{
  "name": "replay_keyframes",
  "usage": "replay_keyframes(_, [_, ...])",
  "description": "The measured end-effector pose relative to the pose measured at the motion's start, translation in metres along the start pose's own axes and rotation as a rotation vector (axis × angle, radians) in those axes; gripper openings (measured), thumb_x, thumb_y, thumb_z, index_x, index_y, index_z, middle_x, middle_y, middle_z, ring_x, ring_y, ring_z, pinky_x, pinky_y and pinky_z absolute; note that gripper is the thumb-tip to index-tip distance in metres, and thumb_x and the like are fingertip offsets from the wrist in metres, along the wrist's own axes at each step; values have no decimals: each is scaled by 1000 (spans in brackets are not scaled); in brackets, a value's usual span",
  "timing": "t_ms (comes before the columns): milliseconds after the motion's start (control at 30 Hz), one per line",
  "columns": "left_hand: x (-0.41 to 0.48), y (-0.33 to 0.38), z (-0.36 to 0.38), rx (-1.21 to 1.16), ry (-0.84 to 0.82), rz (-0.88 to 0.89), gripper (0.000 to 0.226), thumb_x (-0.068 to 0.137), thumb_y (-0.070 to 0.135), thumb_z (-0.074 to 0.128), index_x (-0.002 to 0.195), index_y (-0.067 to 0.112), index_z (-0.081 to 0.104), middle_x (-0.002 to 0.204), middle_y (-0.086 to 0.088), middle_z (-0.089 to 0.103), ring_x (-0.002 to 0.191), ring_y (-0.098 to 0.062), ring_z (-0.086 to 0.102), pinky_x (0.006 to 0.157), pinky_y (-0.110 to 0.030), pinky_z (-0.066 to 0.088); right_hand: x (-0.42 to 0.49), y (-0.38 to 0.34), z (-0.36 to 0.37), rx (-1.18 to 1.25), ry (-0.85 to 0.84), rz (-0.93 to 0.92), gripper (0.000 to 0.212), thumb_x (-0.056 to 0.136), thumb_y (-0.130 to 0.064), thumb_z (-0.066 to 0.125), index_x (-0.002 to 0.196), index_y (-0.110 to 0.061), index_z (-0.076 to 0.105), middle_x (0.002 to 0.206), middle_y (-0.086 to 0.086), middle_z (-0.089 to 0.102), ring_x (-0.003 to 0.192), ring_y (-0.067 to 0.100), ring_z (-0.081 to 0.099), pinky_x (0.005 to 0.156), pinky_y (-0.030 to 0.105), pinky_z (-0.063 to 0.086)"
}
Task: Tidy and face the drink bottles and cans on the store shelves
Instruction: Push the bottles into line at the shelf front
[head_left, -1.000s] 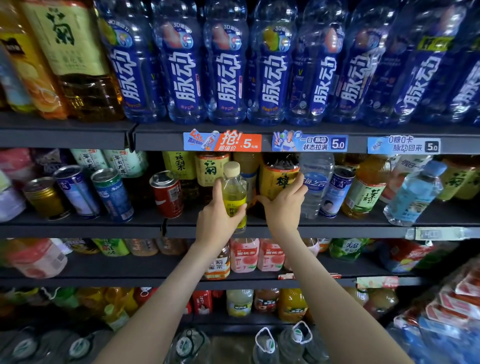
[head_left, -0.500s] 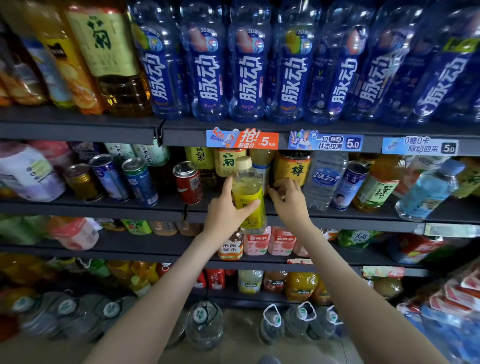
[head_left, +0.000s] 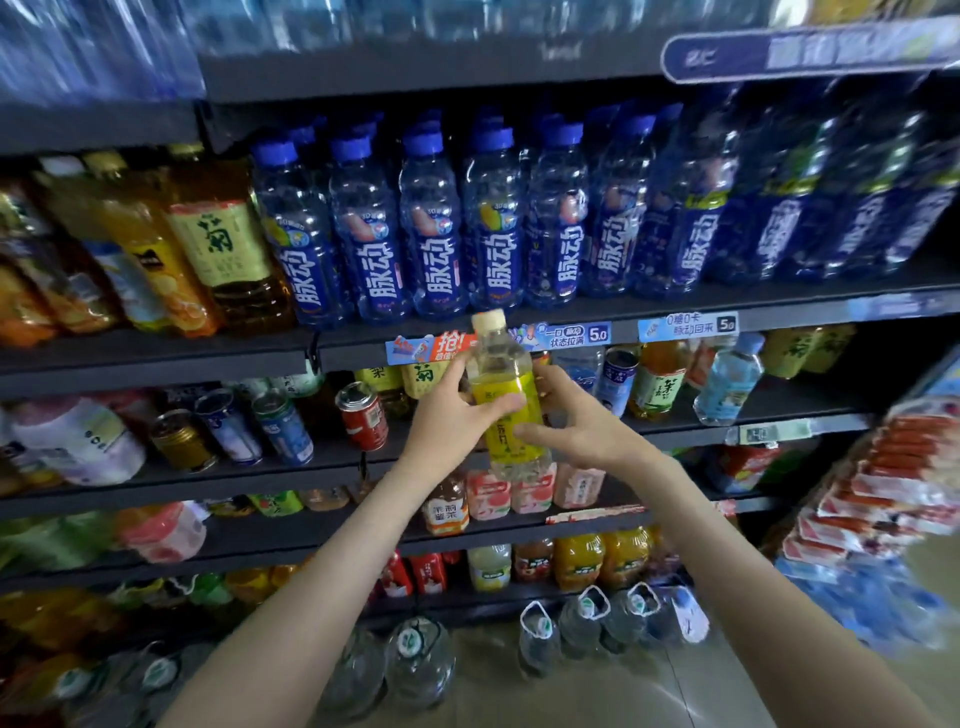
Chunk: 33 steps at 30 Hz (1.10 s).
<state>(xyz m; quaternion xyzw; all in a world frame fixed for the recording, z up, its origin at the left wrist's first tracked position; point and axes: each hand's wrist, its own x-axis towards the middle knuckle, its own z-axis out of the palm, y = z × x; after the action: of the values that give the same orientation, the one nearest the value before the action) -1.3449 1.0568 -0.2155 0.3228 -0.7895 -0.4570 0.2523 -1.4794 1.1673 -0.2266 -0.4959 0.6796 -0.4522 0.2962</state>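
Both my hands hold the yellow-labelled bottle (head_left: 511, 410) in front of the drinks shelves.

My left hand (head_left: 449, 421) grips it at the label from the left, thumb across the front. My right hand (head_left: 582, 426) grips it a little lower from the right, so the fingers of both are clamped on the bottle. It is nearly upright, held in the air in front of the shelf (head_left: 208, 483). Its pale cap is level with the price tags (head_left: 571, 335) under the row of blue bottles (head_left: 436, 234). A red can (head_left: 363, 415) sits on the shelf left of my hands.
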Motion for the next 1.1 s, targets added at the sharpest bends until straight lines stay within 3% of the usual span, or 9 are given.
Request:
replay_keyframes(133, [5, 51, 14, 9, 53, 66, 64, 74, 44, 77, 129, 31, 48, 108, 12, 66, 94, -10, 63, 87, -34, 51, -11, -29, -30, -130, 184, -82, 61, 76, -27, 78, 126, -27, 43, 111, -12, 56, 95, -9, 54, 73, 6, 43])
replay_keyframes(300, [15, 124, 42, -32, 20, 185, 72, 77, 45, 73, 140, 41, 37, 105, 14, 70, 94, -3, 65, 83, -27, 53, -31, -53, -104, -87, 327, -207, 51, 78, -25, 77, 116, -37, 46, 110, -14, 60, 100, 1, 56, 82, 20, 47])
replay_keyframes(433, [19, 174, 73, -120, -17, 266, 67, 73, 51, 69, 132, 57, 36, 104, 14, 71, 96, 2, 64, 88, -23, 49, -48, -61, -172, -19, 343, -240, 60, 77, -30, 77, 130, -29, 49, 110, -12, 65, 101, 7, 60, 87, 38, 54])
replay_keyframes(600, [28, 217, 108, -158, -90, 330, 53, 89, 39, 60, 136, 46, 37, 111, 19, 65, 99, 16, 56, 81, -4, 44, -66, -67, -234, 57, 329, -337, 51, 82, -25, 74, 128, -28, 52, 109, -11, 67, 101, 12, 62, 81, 31, 56])
replay_keyframes(767, [31, 250, 131, -218, 3, 417, 54, 89, 30, 58, 137, 45, 37, 100, 12, 72, 91, 10, 63, 75, -5, 46, -72, -73, -270, 132, 249, -403, 43, 87, -18, 68, 127, -25, 53, 106, -11, 70, 97, 9, 66, 76, 23, 54])
replay_keyframes(867, [37, 265, 138, -165, 116, 503, 59, 83, 34, 62, 135, 49, 37, 99, 19, 70, 94, 8, 64, 80, -10, 50, -64, -76, -284, 2, 337, -438, 32, 90, -25, 64, 117, -39, 56, 106, -8, 66, 97, 5, 63, 82, 32, 54])
replay_keyframes(933, [46, 272, 142, -49, 217, 571, 61, 81, 39, 63, 134, 52, 35, 97, 21, 69, 89, 9, 64, 78, -11, 51, -59, -78, -290, -69, 448, -437, 18, 91, -34, 61, 106, -43, 57, 102, -4, 61, 95, 8, 61, 83, 43, 54])
replay_keyframes(1000, [56, 277, 148, 76, 297, 663, 64, 78, 55, 58, 138, 52, 34, 86, 7, 73, 71, -7, 68, 67, -22, 55, -59, -82, -295, -6, 498, -441, 19, 88, -48, 58, 105, -39, 59, 100, -4, 63, 95, 12, 62, 84, 45, 53])
replay_keyframes(1100, [69, 291, 165, 198, 407, 844, 62, 84, 66, 47, 140, 43, 34, 54, 7, 59, 42, -8, 47, 43, -9, 35, -66, -91, -310, 150, 520, -452, 24, 85, -47, 64, 105, -33, 61, 93, -15, 67, 89, 4, 64, 83, 30, 52])
